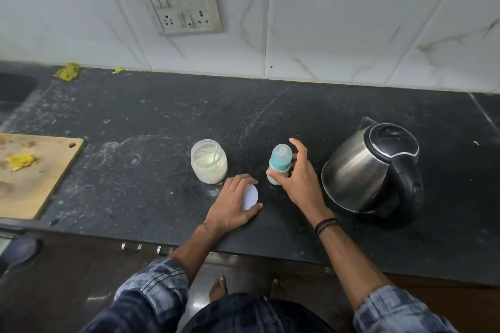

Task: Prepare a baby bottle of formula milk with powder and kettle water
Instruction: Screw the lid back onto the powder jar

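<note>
A small baby bottle [280, 160] with a teal collar, a clear cap and milky liquid inside stands upright on the black counter [151, 121]. My right hand [299, 178] wraps loosely round it, thumb in front on its lower body, fingers behind, index finger lifted. To the bottle's left is an open clear jar of white powder [209, 161] with a pale green scoop handle leaning inside. My left hand [234, 204] lies over the jar's white lid [251, 196], which is flat on the counter, thumb and fingers at its edges. A steel electric kettle [373, 167], lid closed, stands at the right.
A wooden cutting board [35, 173] with a yellow scrap lies at the left counter edge. A sink corner [13, 89] shows at the far left. A yellow cloth [67, 71] sits by the tiled wall, under a switch and socket panel [181, 5]. My bare feet [219, 288] are below the counter.
</note>
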Demonstrator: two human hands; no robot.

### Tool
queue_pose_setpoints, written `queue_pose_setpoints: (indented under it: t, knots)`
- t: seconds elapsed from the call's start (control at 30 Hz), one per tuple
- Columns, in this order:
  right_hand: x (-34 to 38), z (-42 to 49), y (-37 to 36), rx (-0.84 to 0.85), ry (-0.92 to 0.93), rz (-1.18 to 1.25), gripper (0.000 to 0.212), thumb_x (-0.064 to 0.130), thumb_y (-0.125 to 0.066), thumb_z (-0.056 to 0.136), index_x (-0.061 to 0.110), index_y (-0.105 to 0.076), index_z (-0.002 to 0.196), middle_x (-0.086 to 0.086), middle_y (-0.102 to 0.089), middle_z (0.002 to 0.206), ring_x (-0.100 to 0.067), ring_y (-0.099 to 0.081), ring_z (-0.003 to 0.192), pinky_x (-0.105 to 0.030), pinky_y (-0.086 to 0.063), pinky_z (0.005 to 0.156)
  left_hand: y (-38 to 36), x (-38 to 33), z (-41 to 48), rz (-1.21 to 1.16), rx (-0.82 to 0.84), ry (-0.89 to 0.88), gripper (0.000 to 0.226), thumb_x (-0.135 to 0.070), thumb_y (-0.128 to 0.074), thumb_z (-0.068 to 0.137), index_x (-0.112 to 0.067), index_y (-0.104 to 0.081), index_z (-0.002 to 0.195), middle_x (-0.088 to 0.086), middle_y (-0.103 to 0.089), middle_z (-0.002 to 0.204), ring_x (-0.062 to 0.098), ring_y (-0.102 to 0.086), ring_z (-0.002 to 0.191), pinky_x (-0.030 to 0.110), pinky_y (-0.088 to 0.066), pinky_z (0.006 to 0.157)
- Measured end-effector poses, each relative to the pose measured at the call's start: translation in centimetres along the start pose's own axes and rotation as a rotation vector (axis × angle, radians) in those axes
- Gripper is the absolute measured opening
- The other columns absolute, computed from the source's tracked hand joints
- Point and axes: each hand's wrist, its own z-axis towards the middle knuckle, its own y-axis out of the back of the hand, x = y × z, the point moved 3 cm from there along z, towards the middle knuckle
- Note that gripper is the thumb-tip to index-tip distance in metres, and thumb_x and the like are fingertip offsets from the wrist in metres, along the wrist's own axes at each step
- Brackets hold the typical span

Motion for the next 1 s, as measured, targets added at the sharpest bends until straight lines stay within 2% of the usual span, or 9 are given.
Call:
queue_pose_setpoints:
  t: [0.13,0.2,0.27,0.33,0.43,0.53,0.67,0.9,1.0]
  knots:
    - [-0.8,-1.2,-0.5,-0.144,0.019,0.012,0.106,0.044,-0.094,0.066,0.031,-0.031,0.15,0.002,-0.036,0.141,-0.022,-0.049,0.125,-0.045,-0.048,0.105,0.4,-0.4,-0.2,-0.066,-0.063,0.05,0.055,-0.048,-0.071,0.088,-0.021,-0.054,0.132,-0.006,-0.051,0.136,0.015,-0.044,0.129,0.033,-0.035,0.111]
    - [-0.9,-2.7,-0.7,-0.256,0.092,0.008,0.093,0.039,-0.093,0.07,0.023,-0.04,0.145,0.006,-0.034,0.133,-0.022,-0.051,0.117,-0.044,-0.05,0.1,0.7,-0.8,-0.7,-0.11,-0.119,0.083,0.054,-0.049,-0.071,0.089,-0.022,-0.054,0.133,-0.009,-0.049,0.137,0.008,-0.041,0.13,0.029,-0.033,0.111]
    - [-0.8,-4.4,-1.1,-0.307,0.165,0.08,0.069,0.027,-0.09,0.077,0.022,-0.05,0.133,0.014,-0.037,0.124,-0.02,-0.054,0.106,-0.042,-0.053,0.092,1.0,-1.2,-1.3,-0.179,-0.172,0.129,0.052,-0.05,-0.071,0.088,-0.026,-0.054,0.131,-0.015,-0.048,0.135,0.003,-0.041,0.129,0.027,-0.034,0.11]
    - [-0.5,-5.9,-1.8,-0.283,0.234,0.141,0.051,0.015,-0.084,0.083,0.025,-0.055,0.123,0.012,-0.044,0.118,-0.016,-0.057,0.096,-0.041,-0.055,0.082,1.3,-1.7,-1.8,-0.285,-0.218,0.194,0.048,-0.051,-0.071,0.087,-0.033,-0.052,0.128,-0.018,-0.049,0.133,0.005,-0.044,0.131,0.025,-0.036,0.11]
    - [0.1,-7.1,-3.2,-0.148,0.282,0.171,0.05,0.006,-0.079,0.085,0.028,-0.058,0.125,0.006,-0.049,0.12,-0.012,-0.059,0.093,-0.038,-0.057,0.078,1.9,-2.7,-2.1,-0.455,-0.244,0.278,0.049,-0.054,-0.07,0.086,-0.04,-0.048,0.128,-0.016,-0.051,0.135,0.007,-0.048,0.132,0.023,-0.039,0.109]
    - [1.3,-7.0,-4.2,0.034,0.301,0.211,0.063,0.006,-0.079,0.083,0.024,-0.054,0.138,0.006,-0.048,0.131,-0.013,-0.061,0.108,-0.03,-0.057,0.086,2.7,-3.8,-2.1,-0.578,-0.232,0.319,0.057,-0.056,-0.067,0.087,-0.033,-0.047,0.135,-0.015,-0.052,0.137,0.003,-0.051,0.126,0.024,-0.045,0.105]
    - [3.5,-6.5,-4.9,0.176,0.374,0.235,0.078,0.004,-0.079,0.08,0.023,-0.045,0.147,0.006,-0.043,0.145,-0.013,-0.05,0.134,-0.03,-0.054,0.098,4.1,-4.6,-1.8,-0.679,-0.28,0.343,0.058,-0.055,-0.066,0.09,-0.029,-0.046,0.138,-0.006,-0.055,0.134,0.008,-0.058,0.117,0.022,-0.051,0.093]
    - [5.3,-5.8,-6.0,0.154,0.364,0.261,0.083,0.009,-0.085,0.08,0.021,-0.044,0.151,0.008,-0.044,0.149,-0.015,-0.051,0.135,-0.035,-0.055,0.099,6.6,-4.8,-2.0,-0.752,-0.332,0.35,0.042,-0.043,-0.063,0.101,-0.03,-0.047,0.137,-0.01,-0.054,0.136,0.002,-0.057,0.116,0.017,-0.049,0.09]
    - [6.2,-5.3,-6.4,0.15,0.351,0.293,0.08,0.01,-0.086,0.079,0.022,-0.047,0.149,0.009,-0.046,0.146,-0.015,-0.053,0.133,-0.037,-0.055,0.098,7.8,-4.9,-1.9,-0.769,-0.343,0.344,0.046,-0.054,-0.059,0.097,-0.031,-0.048,0.136,-0.011,-0.053,0.137,0.003,-0.058,0.116,0.016,-0.048,0.09]
